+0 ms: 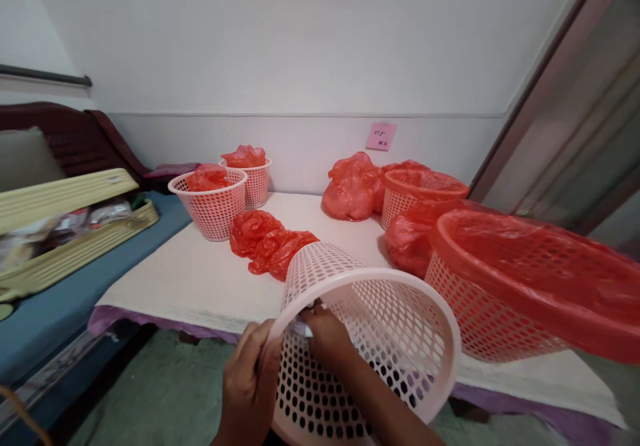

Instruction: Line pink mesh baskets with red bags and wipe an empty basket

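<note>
Empty pink basket [370, 339] tilted at near table [200, 279] edge, w/ left hand [249, 383] gripping rim, right hand [325, 339] inside pinching white tag [301, 328]. White cloth top, pale wall [300, 46] behind, green floor [170, 393].

pale pink perforated basket [370, 339], red bags [270, 243]

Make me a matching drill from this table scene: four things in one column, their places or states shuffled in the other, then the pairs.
Things:
1. empty pink basket
2. sticky note
3. loose red bag
4. nearest lined basket

Places or states:
A. stuck on the wall
B. lying crumpled on the table
C. tipped on its side, held by the left hand, with the right hand inside
D. fitted with a red bag, at the table's right end

Pairs: 1-C, 2-A, 3-B, 4-D
</note>
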`<state>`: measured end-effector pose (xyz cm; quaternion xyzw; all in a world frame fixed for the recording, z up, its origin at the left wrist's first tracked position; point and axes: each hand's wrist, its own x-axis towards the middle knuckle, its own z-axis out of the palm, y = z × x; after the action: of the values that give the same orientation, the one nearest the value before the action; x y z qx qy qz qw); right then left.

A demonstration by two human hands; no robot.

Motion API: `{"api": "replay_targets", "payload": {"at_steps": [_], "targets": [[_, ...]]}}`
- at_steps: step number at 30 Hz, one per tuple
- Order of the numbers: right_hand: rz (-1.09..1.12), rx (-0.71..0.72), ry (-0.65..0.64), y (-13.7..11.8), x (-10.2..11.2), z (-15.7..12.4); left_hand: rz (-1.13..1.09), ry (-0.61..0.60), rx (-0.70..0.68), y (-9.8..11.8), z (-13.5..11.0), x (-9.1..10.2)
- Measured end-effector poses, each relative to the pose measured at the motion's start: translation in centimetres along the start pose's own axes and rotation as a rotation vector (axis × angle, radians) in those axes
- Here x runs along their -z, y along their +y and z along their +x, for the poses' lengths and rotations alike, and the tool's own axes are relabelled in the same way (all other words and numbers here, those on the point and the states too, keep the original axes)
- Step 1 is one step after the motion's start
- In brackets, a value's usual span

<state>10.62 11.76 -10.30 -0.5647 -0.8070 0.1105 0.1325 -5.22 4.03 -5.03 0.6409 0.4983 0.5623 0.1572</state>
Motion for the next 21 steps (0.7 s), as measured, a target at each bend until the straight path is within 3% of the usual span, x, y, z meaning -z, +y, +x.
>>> {"api": "replay_targets", "payload": {"at_steps": [5, 9, 15, 21], "targets": [[0.256, 0.227, 0.049, -3.3, 0.7, -6.1, 0.001, 0.089, 0.083, 0.3, 1.5, 0.1], [0.239, 0.136, 0.169, -3.1, -1.0, -10.0, 0.016, 0.093, 0.095, 0.3, 2.5, 0.4], [-0.222, 0.389, 0.469, -1.6, -1.8, -10.7, -0.031, 0.052, 0.101, 0.2, 3.6, 0.0], [-0.139, 0.382, 0.535, -2.6, -2.0, -9.8, -0.092, 0.053, 0.179, 0.9, 2.8, -0.4]]}}
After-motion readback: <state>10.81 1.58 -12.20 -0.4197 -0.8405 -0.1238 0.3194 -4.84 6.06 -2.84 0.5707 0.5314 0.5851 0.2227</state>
